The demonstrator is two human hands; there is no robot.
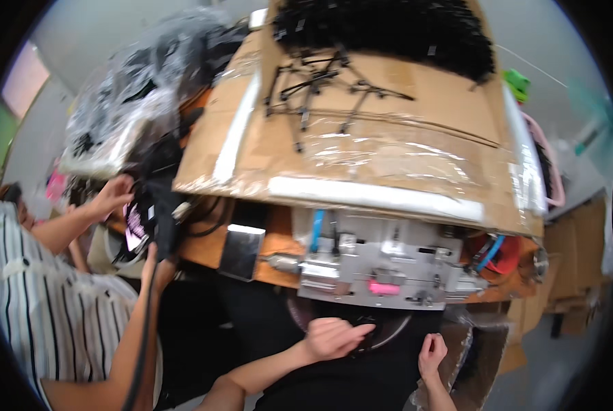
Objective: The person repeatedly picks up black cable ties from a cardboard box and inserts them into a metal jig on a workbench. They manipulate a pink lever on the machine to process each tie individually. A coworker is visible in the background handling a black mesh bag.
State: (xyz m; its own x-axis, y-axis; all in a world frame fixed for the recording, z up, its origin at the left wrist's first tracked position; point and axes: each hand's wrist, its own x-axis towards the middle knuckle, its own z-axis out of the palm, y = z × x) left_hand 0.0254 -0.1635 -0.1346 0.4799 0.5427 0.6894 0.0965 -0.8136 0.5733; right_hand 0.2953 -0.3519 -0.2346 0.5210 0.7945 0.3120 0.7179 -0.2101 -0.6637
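Note:
My left hand (335,338) hovers over a dark round bowl (393,335) below the table's front edge. Its fingers are mostly curled, with one finger or the thumb reaching right; whatever it may hold is lost against the dark background. My right hand (432,354) is closed, beside an open box (497,346) on the right. Anything inside its fingers is hidden. Ahead of both hands sits a metal fixture plate (361,291) with clamps, air cylinders and a pink piece (384,288).
A large cardboard tray (388,147) holds a heap of thin black parts (388,31). A dark phone-like slab (243,241) lies left of the fixture, a red container (504,255) right of it. At the left, a co-worker in a striped shirt (53,301) handles a black item (159,198).

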